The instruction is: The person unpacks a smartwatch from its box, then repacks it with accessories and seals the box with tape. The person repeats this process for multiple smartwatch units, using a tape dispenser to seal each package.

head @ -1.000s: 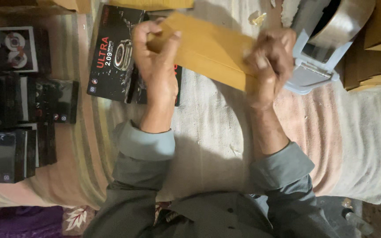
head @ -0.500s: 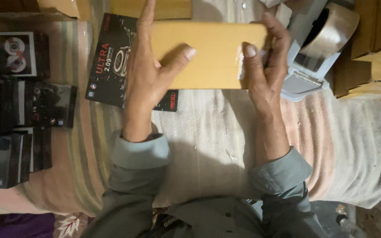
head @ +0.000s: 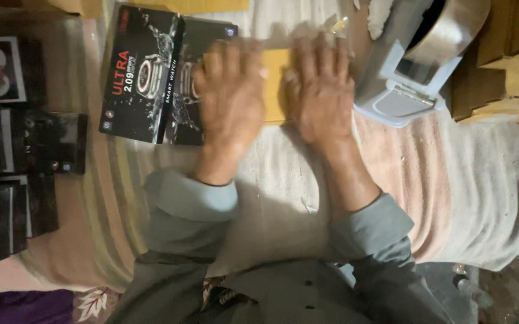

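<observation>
Both hands lie flat, palms down, on a tan cardboard piece (head: 274,84) in the upper middle of the frame. The left hand (head: 229,99) and right hand (head: 319,99) sit side by side, fingers spread and released, pressing rather than grasping (motion blur softens the fingertips). The cardboard rests on a pale striped cloth (head: 283,180). Just left of it lies a black product box (head: 145,75), partly under the left hand; a grey tape dispenser (head: 403,78) stands just right.
</observation>
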